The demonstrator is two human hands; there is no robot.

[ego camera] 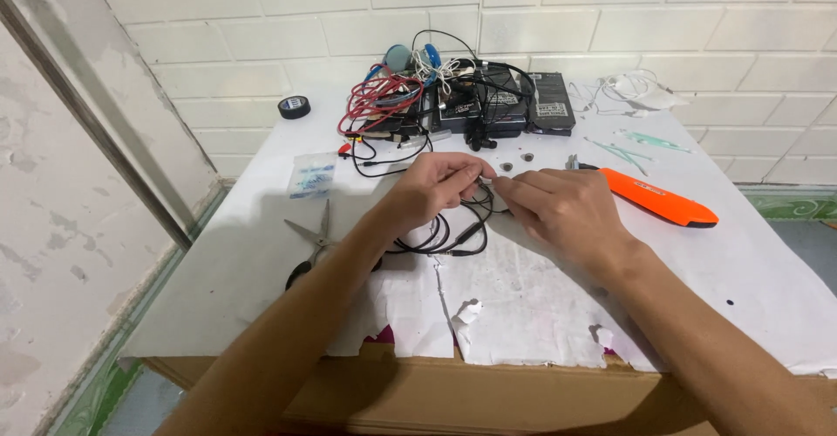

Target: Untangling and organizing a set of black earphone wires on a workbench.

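My left hand [433,185] and my right hand [558,202] meet over the middle of a white paper-covered table [523,296]. Both pinch the end of a thin black cable [453,242], whose loops lie under my left hand. The fingertips touch around a small pale connector at the cable's tip [488,177]. An orange tool [663,199] lies just right of my right hand.
Scissors [316,237] lie at the left, beside a small plastic bag [311,175]. A heap of red, black and white wires and black boxes [453,96] sits at the back. A roll of black tape [294,106] lies back left. The paper's front edge is torn.
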